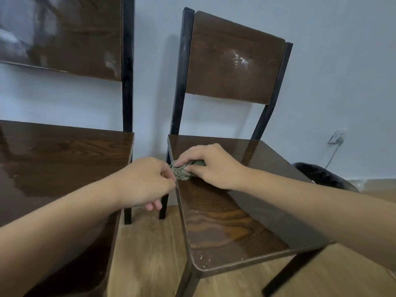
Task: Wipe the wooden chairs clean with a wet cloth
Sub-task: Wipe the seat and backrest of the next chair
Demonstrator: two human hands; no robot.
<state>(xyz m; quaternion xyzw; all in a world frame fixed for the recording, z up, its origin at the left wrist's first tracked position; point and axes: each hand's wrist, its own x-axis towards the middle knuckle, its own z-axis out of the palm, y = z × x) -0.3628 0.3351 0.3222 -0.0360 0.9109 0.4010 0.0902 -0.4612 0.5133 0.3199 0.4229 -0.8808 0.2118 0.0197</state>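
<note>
Two dark wooden chairs with black metal frames stand side by side against a pale wall. The right chair (222,224) has whitish smears on its backrest; the left chair (64,159) has a glossy, wet-looking seat. A small bunched grey-green cloth (181,171) lies on the left edge of the right chair's seat. My right hand (211,166) presses down on it with fingers curled over it. My left hand (147,182) hovers in the gap between the chairs, pinching the cloth's left end.
A black bin bag (321,174) sits on the floor to the right, by the wall. A wall socket (336,137) with a plugged-in cable is above it. Light wooden floor (150,254) shows between and under the chairs.
</note>
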